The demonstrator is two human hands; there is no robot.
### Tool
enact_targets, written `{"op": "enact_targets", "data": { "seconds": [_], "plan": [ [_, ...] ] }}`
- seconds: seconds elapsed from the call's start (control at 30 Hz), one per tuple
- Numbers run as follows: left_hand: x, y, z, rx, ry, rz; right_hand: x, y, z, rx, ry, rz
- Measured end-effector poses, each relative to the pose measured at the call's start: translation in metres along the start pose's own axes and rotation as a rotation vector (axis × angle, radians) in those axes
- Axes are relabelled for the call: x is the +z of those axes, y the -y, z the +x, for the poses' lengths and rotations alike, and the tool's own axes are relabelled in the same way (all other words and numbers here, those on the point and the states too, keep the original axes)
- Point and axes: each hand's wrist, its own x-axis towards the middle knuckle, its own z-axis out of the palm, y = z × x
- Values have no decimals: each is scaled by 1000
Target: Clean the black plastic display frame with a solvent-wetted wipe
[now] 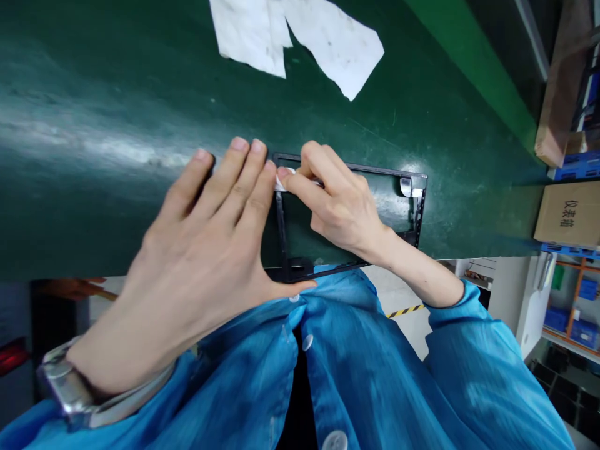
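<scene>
The thin black frame [282, 228] lies on the green workbench [117, 94], right at the edge toward the person, between the two hands. The right hand [344, 200] reaches over the frame's opening, fingers curled in a narrow pinch on a white wipe [279, 185], which is pressed at the frame's far left corner. The left hand [209, 240] is flat and spread beside the frame's left bar, gripping nothing that shows; whether its fingertips and thumb bear on the frame is hard to tell, since the hand covers that side.

The likeliest trouble is slipping. The frame's near bar seems to meet or overhang the bench edge, so a hard push toward the body could tip it or slide it off. The bars are slim around a wide opening, so uneven pressure at one corner could flex or twist them. The silver tab [407, 187] at the frame's far right corner could catch or bend if the right forearm, which crosses the near bar, drops or drags. The white sheets [337, 44] beyond the frame look smudged; used again, they might leave marks.
</scene>
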Motion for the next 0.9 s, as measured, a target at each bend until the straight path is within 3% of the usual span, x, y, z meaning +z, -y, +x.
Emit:
{"op": "enact_targets", "data": {
  "seconds": [0.23,0.47,0.7,0.9],
  "plan": [
    [-2,9,-3,12,27,-22,6,4,-20,-144,-154,-32],
    [-15,28,9,28,36,52,15,1,-26,-181,-183,42],
    [-15,24,11,52,27,48,16,-9,-17,-62,-217,87],
    [-17,25,12,29,57,46,17,-19,-6,-146,-361,184]
  ]
}}
